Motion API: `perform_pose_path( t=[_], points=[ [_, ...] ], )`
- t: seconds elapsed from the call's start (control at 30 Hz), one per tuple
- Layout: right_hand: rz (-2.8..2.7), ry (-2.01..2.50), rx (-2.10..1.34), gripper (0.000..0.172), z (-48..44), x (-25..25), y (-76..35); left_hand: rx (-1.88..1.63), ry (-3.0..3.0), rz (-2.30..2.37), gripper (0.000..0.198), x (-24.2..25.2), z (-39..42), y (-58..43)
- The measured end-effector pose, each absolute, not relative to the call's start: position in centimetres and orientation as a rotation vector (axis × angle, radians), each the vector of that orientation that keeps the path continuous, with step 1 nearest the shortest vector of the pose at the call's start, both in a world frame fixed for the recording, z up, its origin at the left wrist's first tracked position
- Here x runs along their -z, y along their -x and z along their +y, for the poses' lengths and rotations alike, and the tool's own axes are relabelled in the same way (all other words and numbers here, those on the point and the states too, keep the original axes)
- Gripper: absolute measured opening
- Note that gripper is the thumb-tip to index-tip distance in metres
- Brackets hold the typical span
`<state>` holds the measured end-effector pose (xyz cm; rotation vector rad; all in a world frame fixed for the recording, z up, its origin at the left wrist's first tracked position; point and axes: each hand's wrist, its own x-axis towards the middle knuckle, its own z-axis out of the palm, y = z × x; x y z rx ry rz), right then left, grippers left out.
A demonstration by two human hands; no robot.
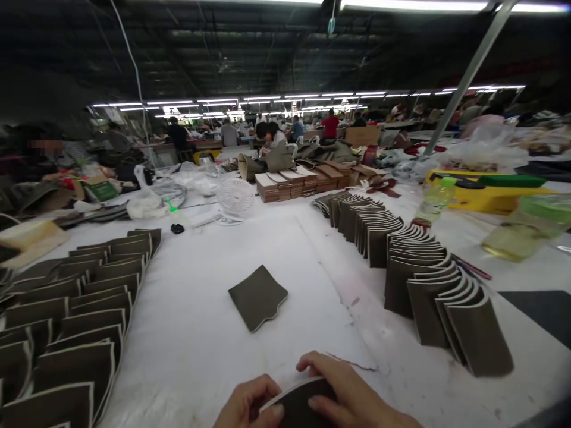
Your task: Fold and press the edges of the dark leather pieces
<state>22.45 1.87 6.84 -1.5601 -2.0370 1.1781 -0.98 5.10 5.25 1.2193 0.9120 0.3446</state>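
Observation:
At the bottom of the head view, my left hand and my right hand both grip a dark olive panel with a pale edge. Each thumb lies on its dark face, with the fingers behind the light rim. The panel's lower part is cut off by the frame. Farther out, a single flat olive panel with one notched, wavy side lies on the white table, apart from both hands.
Rows of bent olive panels stand at the left, and a long curved row of them runs along the right. Beyond are a white fan, stacked brown pieces, a bottle and a jug. Several people work farther back.

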Motion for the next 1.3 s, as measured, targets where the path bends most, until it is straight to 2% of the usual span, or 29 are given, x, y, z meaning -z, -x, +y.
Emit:
perform_pose_path(
  t=[0.17, 0.4, 0.57, 0.8, 1.03, 1.3],
  points=[
    [-2.098, 1.403, -1.16, 0.044, 2.1, -7.5, -21.1, -0.342, -1.384, 1.173, 0.027, -7.6, 5.3, 0.9],
    [-2.292, 1.354, -1.123, 0.031, 2.6, -8.4, -20.7, -0.291, -1.393, 1.151, 0.016, -8.5, 6.0, 0.2],
    [-2.507, 1.246, -0.729, 0.027, 3.1, -7.6, -20.1, -0.309, -1.341, 1.138, 0.014, -7.9, 5.9, 0.3],
    [-2.543, 1.131, -0.482, 0.025, 2.7, -6.1, -19.9, -0.335, -1.288, 1.18, 0.015, -7.2, 5.4, 0.2],
    [-2.582, 1.058, -0.36, 0.023, 2.8, -5.2, -19.8, -0.329, -1.306, 1.209, 0.014, -7.1, 4.7, -0.3],
    [-2.613, 0.965, -0.455, 0.025, 3.6, -4.9, -20.0, -0.318, -1.461, 1.2, 0.013, -6.6, 4.7, -0.9]
  ],
)
